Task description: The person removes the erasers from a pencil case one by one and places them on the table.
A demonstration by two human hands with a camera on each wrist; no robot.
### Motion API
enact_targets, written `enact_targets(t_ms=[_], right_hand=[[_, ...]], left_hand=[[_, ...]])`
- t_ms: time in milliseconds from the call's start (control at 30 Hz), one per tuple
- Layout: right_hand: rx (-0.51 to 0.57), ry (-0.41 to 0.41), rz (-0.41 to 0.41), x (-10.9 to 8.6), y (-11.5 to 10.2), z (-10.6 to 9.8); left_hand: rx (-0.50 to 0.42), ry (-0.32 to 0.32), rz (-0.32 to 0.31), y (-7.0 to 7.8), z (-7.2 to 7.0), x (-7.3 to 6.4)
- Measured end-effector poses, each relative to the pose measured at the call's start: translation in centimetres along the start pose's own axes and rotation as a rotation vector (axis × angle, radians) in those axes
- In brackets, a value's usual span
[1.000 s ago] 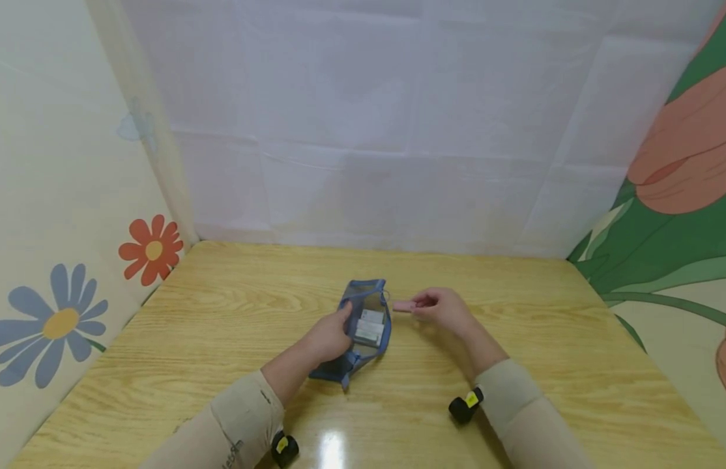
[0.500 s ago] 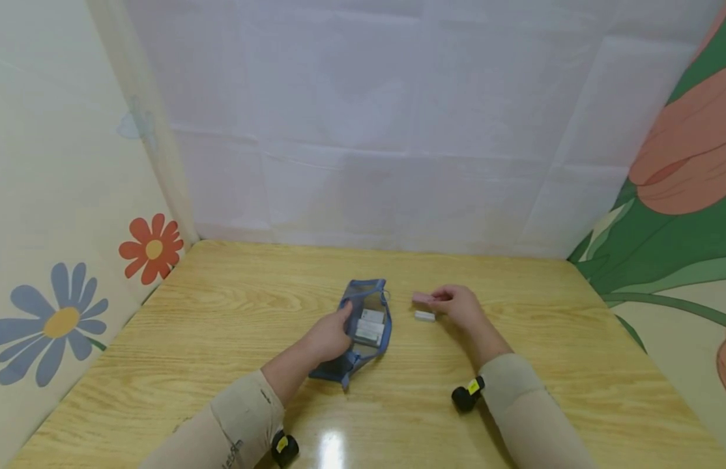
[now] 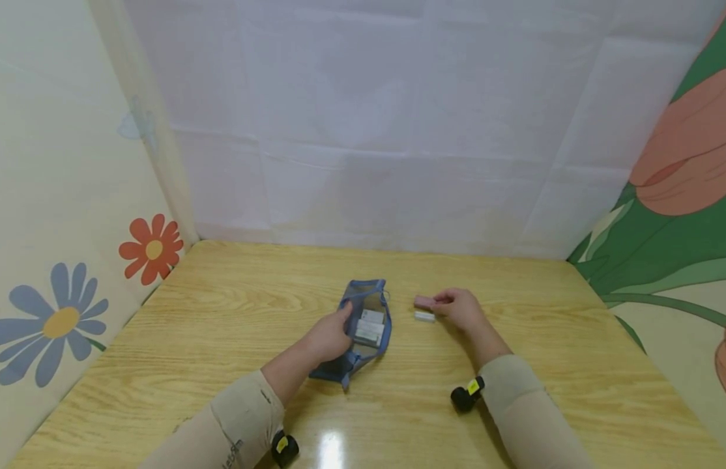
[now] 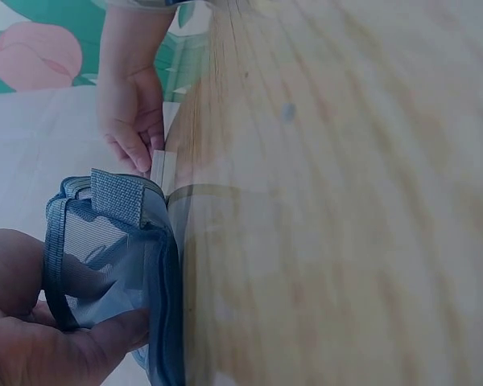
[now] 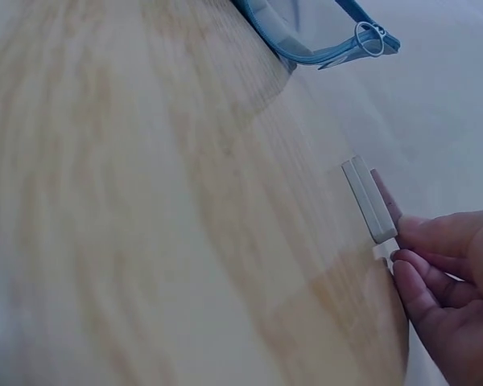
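In the head view a blue mesh zip pouch [image 3: 388,339] sits unzipped at mid-table, with small white boxes [image 3: 370,329] inside. My left hand [image 3: 329,337] grips the pouch's left side, thumb over the rim; the left wrist view shows the mesh wall [image 4: 105,249] between thumb and fingers. Right of the pouch, my right hand [image 3: 461,309] pinches one end of a small flat pink bar [image 3: 423,301] low over the table. A small white bar [image 3: 424,316] lies just in front of it, and in the right wrist view this white bar [image 5: 369,199] partly hides the pink one.
The wood-grain table [image 3: 222,312] runs back to a white cloth backdrop [image 3: 363,130]. Flower-printed panels stand at the left [image 3: 52,195] and right [image 3: 668,260]. A metal ring [image 5: 370,39] hangs at the pouch's zipper end.
My right hand has moved right, away from the pouch, carrying the pink bar, then slightly down. The white bar has come into view below it. The left hand and pouch have stayed put.
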State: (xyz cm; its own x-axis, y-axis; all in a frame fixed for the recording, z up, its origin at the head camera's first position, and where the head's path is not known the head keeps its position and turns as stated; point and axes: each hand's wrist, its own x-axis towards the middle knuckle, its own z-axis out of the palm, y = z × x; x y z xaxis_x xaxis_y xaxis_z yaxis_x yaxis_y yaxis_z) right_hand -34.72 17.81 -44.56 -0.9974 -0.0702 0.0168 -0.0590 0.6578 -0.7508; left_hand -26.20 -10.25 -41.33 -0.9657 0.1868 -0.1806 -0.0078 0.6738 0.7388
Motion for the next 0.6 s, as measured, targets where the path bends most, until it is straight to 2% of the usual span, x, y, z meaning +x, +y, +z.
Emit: enact_targets(t_ms=[333,600], right_hand=[[-0.011,-0.051,0.027,-0.27,-0.27,-0.08],[-0.022,-0.047,0.02,-0.41,-0.37,-0.14]], left_hand=[[-0.001,-0.007,0.004,-0.09,0.03,0.05],[0.002,0.005,0.009,-0.25,0.17,0.13]])
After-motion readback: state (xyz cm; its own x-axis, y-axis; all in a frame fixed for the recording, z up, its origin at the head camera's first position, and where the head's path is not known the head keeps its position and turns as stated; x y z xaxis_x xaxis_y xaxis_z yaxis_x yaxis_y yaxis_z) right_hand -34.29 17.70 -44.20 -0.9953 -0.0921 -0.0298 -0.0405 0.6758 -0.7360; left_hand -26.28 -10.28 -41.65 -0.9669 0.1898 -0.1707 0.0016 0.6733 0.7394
